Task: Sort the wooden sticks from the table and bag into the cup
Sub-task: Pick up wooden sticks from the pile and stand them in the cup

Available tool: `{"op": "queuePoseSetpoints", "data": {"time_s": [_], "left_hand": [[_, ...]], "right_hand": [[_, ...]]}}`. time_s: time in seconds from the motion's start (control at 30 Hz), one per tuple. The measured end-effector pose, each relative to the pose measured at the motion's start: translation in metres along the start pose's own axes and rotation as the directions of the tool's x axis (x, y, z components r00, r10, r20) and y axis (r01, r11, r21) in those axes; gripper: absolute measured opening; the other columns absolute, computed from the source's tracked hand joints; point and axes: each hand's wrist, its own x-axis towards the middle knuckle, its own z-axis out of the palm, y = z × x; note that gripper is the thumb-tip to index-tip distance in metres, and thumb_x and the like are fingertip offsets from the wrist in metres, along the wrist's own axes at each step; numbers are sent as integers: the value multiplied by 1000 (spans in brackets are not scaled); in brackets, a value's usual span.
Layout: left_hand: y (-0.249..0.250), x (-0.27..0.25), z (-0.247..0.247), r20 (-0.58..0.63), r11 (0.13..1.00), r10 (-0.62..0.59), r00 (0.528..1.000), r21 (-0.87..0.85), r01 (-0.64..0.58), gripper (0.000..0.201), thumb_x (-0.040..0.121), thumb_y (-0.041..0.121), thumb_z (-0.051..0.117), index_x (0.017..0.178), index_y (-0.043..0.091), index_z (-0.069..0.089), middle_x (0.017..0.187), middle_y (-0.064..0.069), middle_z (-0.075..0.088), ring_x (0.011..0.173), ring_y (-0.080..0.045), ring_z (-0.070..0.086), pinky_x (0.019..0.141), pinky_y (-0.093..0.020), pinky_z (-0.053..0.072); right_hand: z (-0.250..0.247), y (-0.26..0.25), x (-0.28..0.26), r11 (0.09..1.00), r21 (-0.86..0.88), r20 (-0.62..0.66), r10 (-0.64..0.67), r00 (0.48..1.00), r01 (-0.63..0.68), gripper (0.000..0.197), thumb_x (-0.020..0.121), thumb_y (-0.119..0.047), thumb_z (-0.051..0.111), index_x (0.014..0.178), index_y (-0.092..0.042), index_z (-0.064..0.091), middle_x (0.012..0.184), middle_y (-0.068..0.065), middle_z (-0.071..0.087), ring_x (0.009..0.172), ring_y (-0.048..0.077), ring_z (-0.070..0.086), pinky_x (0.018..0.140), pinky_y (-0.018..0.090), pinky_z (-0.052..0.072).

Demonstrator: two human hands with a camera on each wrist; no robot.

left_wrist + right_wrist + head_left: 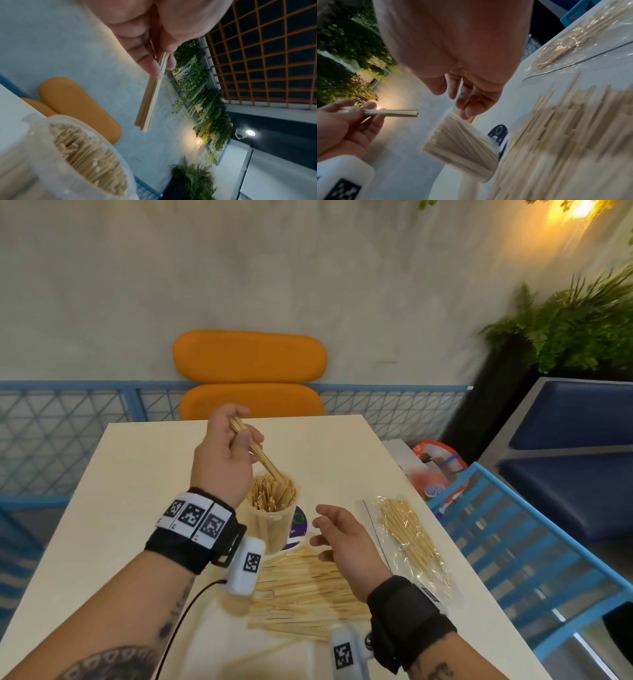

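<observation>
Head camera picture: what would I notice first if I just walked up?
First, the left hand holding a small bunch of sticks over the clear cup, already packed with sticks. Next, the pile of sticks spread on the table under the empty right hand.

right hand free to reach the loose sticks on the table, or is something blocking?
Probably yes. The right hand is empty, fingers relaxed, right above the loose sticks with nothing between. The cup stands just beyond the pile, and the left hand holds its few sticks above the cup, out of the way.
</observation>
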Motion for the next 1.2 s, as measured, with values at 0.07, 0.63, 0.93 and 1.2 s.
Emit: {"op": "queuePoseSetpoints", "data": {"time_s": [0.07, 0.63, 0.93, 1.2], "left_hand": [[-5, -1, 6, 41, 998, 7, 999, 69, -10, 32, 104, 15, 42, 114, 45, 47, 89, 14, 70, 75, -9, 68, 79, -36, 58], [-66, -31, 29, 475, 880, -80, 876, 447, -162, 31, 105, 20, 38, 114, 35, 63, 105, 7, 72, 119, -23, 59, 125, -39, -7], [-79, -38, 23, 632, 697, -40, 774, 573, -432, 74, 94, 54, -1, 154, 28, 34, 164, 14, 16, 151, -5, -7, 120, -43, -20], [-73, -40, 17, 600, 780, -47, 798, 521, -346, 68, 96, 52, 8, 149, 29, 44, 162, 12, 26, 153, -10, 8, 120, -51, -17]], "right_hand": [[-3, 8, -1, 999, -17, 4, 29, 1000, -28, 20, 103, -24, 50, 120, -28, 60, 114, 1, 65, 82, 10, 65, 70, 27, 52], [-13, 35, -11, 990, -119, -22, 72, 997, -74, 24, 102, -19, 52, 125, -24, 57, 120, 5, 58, 67, 0, 64, 60, 20, 47], [-20, 43, -17, 989, -136, -75, 50, 996, -60, 23, 102, -16, 53, 123, -21, 60, 108, -2, 59, 71, 6, 65, 62, 18, 47], [-30, 55, -24, 881, -470, -73, 16, 997, -49, 17, 97, -17, 57, 108, -23, 69, 104, -8, 65, 85, 1, 60, 66, 4, 43]]}}
